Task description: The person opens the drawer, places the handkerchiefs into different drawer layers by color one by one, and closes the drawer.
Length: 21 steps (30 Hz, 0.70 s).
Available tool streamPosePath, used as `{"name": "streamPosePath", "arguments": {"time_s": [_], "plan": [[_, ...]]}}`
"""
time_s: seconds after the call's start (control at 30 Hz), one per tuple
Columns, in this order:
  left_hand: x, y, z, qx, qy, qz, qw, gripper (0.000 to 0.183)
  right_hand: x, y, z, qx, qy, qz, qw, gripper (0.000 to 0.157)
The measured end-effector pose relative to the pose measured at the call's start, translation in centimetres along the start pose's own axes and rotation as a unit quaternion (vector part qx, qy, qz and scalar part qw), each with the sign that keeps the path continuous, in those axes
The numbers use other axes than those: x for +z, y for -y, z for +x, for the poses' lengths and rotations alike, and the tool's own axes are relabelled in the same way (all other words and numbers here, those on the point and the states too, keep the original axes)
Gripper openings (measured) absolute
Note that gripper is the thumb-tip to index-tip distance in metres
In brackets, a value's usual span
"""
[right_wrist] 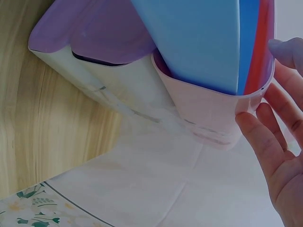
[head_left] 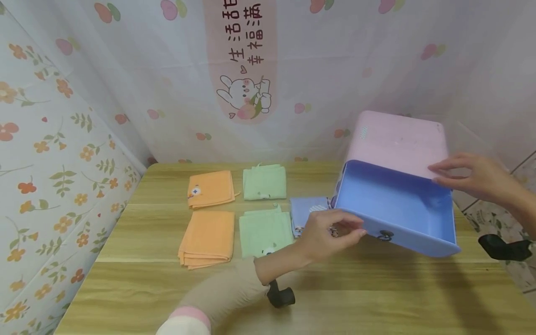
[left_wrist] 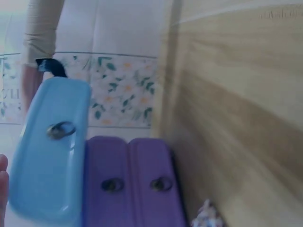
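Observation:
A light blue drawer stands pulled out of a pink case at the right of the table, its bare blue bottom showing. On the drawer's front hangs a dark ring pull. My left hand is just left of that front, thumb and fingers apart with nothing between them. My right hand touches the case's right edge with nearly straight, spread fingers; the right wrist view shows the fingers against its pink wall. Two purple drawers with ring pulls sit beneath the blue one.
Two folded orange cloths and two folded green cloths lie left of the drawers. A folded blue cloth lies beside the drawer unit, partly behind my left hand. A patterned curtain hangs behind the wooden table.

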<state>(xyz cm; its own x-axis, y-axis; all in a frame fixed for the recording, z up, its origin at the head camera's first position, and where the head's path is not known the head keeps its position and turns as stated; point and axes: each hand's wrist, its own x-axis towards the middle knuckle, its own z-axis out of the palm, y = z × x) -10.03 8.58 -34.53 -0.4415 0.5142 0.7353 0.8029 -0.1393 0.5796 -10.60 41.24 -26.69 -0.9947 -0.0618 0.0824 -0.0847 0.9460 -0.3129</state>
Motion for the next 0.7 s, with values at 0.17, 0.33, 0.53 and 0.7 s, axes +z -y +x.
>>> {"name": "streamPosePath", "arguments": {"time_s": [0.17,0.33,0.53,0.7], "plan": [[-2.2,0.2,0.5,-0.062,-0.010,-0.032,0.9975,0.018,0.0,0.0,0.0,-0.007,-0.010,0.000,1.000,0.042],[-4.5,0.5,0.9,-0.147,-0.032,-0.075,0.9858,0.018,0.0,-0.1,0.1,-0.010,-0.015,0.000,1.000,0.040],[-6.9,1.3,0.8,-0.177,-0.041,-0.075,0.9804,0.018,0.0,-0.2,0.1,-0.007,-0.013,0.000,1.000,0.040],[-9.1,2.5,0.3,-0.189,-0.031,-0.076,0.9786,0.022,0.0,-0.2,0.0,-0.025,-0.030,-0.004,0.999,0.037]]}}
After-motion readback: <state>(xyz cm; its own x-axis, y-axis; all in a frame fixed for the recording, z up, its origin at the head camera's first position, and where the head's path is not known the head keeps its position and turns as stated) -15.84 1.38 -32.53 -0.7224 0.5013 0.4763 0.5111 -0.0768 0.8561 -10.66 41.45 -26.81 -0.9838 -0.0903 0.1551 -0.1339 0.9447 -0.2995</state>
